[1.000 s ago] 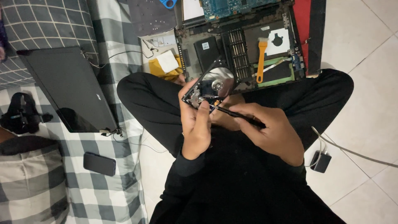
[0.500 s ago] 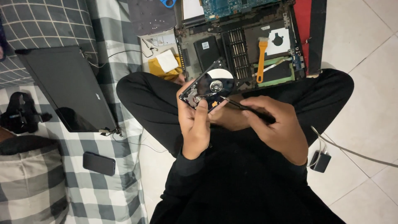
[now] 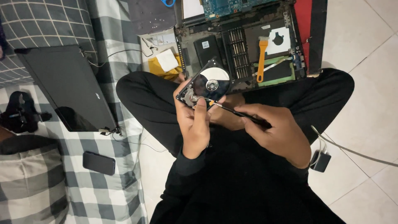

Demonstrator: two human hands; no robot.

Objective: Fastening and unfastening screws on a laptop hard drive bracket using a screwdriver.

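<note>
Now | left hand (image 3: 195,124) closed around opened hard drive (image 3: 206,85), tilted above lap, platter up | right hand (image 3: 277,132) pinches thin screwdriver (image 3: 238,113), shaft pointing left, tip at drive's near corner.

The blue-handled scissors (image 3: 168,2) and the blue-green circuit board (image 3: 232,6) are cut off by the frame's top edge. The left hand (image 3: 195,120) hides the lower edge of the opened silver hard drive (image 3: 205,88). The thin dark tool's (image 3: 240,113) tip is too small to identify.
</note>
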